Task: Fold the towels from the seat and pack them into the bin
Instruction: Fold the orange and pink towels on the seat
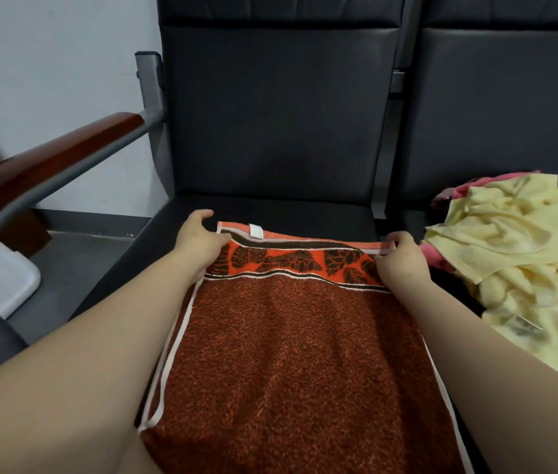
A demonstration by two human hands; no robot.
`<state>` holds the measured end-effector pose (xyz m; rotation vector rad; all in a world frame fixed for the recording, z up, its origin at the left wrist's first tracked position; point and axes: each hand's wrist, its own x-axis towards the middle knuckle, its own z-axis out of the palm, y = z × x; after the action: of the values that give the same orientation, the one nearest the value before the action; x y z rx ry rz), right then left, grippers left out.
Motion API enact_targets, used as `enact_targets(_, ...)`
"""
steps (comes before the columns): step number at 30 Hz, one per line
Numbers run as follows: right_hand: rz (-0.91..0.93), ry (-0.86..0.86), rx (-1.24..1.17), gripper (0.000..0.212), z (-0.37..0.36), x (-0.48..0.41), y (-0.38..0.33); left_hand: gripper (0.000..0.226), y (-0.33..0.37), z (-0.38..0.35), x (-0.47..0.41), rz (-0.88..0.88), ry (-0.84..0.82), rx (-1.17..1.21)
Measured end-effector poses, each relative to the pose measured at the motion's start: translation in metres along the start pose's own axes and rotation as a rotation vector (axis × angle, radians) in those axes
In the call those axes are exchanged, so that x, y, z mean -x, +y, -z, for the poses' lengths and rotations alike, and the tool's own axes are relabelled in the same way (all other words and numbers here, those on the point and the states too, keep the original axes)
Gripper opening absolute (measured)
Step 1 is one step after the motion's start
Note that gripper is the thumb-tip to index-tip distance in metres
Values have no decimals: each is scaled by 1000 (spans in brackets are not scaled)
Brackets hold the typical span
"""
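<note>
Nubby rust towel (288,354) runs lengthwise away (leaf-patterned band at far end); left hand (199,241) and right hand (402,258) pinch its far corners

Rust-brown towel (291,354) with orange leaf border, flat on dark seat (270,206), crumpled yellow towels (517,254) right

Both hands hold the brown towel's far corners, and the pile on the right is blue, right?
Not blue: the head view shows the piled towels are mostly yellow. The left hand and right hand do hold the far corners of the brown towel.
</note>
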<state>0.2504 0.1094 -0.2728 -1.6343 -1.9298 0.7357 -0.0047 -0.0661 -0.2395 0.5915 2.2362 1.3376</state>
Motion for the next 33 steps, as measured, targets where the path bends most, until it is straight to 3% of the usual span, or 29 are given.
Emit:
enact_targets(6, 100, 35, -33, 21, 5, 9, -13, 28, 10, 8, 7, -97, -30, 64)
enact_targets(13, 178, 176, -334, 21, 31, 22, -41, 17, 16, 18, 24, -131, -18, 172)
enact_targets(17, 153, 135, -610, 23, 56, 34, -48, 19, 24, 37, 40, -233, 58, 267)
enact_targets(21, 53, -121, -903, 38, 93, 51, -53, 36, 32, 59, 59, -191, -18, 329)
enact_targets(23, 21, -330, -949, 40, 114, 62, -56, 32, 36, 74, 70, -193, -129, 317)
enact_targets(28, 143, -914, -567, 29, 169, 89, -50, 30, 34, 115, 91, -134, -607, 295)
enact_targets(31, 138, -1061, -387, 27, 190, 95, -43, 28, 25, 130, 95, -44, -853, 64)
enact_targets(33, 102, -1066, -295, 23, 194, 93, -39, 28, 18, 132, 93, 25, -893, -84)
